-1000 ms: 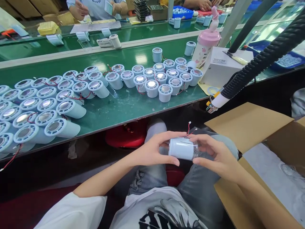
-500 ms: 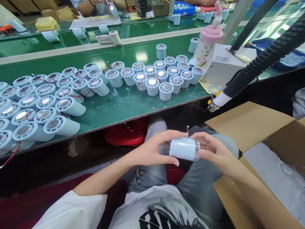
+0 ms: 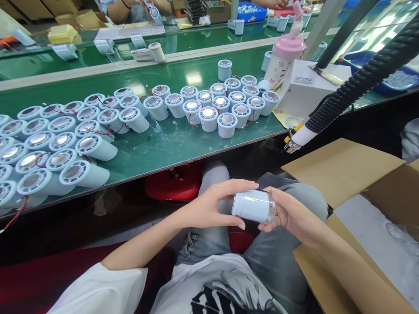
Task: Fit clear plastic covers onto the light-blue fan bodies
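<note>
A light-blue cylinder (image 3: 252, 206) in a clear plastic sleeve lies on its side between my two hands, above my lap. My left hand (image 3: 218, 204) holds its left end, fingers along the top and thumb below. Around the clear right end (image 3: 271, 207) my right hand (image 3: 285, 211) is closed, its fingertips curled underneath. On the bench ahead stand several similar light-blue cylinders (image 3: 227, 124) with round silver discs on top and thin red wires; some at the left lean over (image 3: 85, 173).
A black corrugated hose (image 3: 353, 83) with a metal nozzle (image 3: 290, 146) hangs at the right by a white box unit (image 3: 303, 89). Below it is an open cardboard box (image 3: 343, 168) with clear plastic inside. A pink-lidded bottle (image 3: 286, 54) stands behind. Across the bench, a person's hands hold a cylinder.
My right hand has turned and shifted, its fingers now wrapping beneath the clear end. The white-tipped wire above the cylinder no longer shows. My left hand has barely moved.
</note>
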The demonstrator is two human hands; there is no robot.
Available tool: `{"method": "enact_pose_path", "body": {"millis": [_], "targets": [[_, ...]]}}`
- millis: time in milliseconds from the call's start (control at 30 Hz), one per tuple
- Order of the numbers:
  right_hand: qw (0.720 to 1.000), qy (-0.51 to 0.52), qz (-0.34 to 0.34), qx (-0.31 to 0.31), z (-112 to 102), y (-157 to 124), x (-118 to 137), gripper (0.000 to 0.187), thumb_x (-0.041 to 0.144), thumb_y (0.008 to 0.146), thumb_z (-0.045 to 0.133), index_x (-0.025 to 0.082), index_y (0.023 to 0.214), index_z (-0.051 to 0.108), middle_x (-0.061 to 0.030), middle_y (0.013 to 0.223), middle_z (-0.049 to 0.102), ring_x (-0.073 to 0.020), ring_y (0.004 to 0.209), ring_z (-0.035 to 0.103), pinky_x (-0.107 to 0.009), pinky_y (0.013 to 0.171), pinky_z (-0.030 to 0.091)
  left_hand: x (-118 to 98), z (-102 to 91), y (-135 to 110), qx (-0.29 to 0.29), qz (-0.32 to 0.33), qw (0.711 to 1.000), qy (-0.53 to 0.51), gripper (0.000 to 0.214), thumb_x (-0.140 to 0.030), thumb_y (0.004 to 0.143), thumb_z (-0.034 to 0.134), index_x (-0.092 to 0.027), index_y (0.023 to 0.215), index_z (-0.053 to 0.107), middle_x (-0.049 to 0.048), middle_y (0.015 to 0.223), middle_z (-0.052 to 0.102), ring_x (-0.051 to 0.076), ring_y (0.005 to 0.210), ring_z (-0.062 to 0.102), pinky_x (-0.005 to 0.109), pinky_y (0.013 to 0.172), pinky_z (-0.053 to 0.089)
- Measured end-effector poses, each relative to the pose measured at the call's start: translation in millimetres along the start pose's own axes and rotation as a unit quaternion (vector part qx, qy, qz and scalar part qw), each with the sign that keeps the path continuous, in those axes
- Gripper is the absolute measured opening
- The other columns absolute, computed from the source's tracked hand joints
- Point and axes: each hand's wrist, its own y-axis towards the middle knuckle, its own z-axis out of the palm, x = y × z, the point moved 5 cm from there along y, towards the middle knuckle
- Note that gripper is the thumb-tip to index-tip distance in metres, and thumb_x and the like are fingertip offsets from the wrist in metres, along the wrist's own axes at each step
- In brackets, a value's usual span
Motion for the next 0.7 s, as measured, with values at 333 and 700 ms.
{"method": "enact_pose_path", "body": {"millis": [333,700], "targets": [[0.993,0.083,0.077,0.036,6.5,4.7,-12.7,0.055,0.063,0.09,0.049,0.012,0.089,0.069,-0.0091,0.067,0.071,-0.0122,0.051,0.068,-0.014,0.049,0.056,3.2,1.3,-0.3,-0.013,-0.04,0.998,-0.053,0.082,-0.02,0.064,0.085,-0.031,0.138,0.051,0.0099,0.144,0.05,0.026,0.133,0.046,0.036,0.105,0.045],[0.955,0.288,-0.031,-0.062,-21.2,39.8,-12.9,0.039,0.039,0.096,0.033,0.012,0.094,0.062,-0.0084,0.065,0.064,-0.0093,0.044,0.05,-0.014,0.037,0.042,53.3,-3.3,69.2,-0.038,-0.151,0.949,-0.275,0.08,-0.03,0.062,0.087,-0.02,0.134,0.055,0.0168,0.14,0.053,0.03,0.125,0.054,0.04,0.103,0.044]]}}
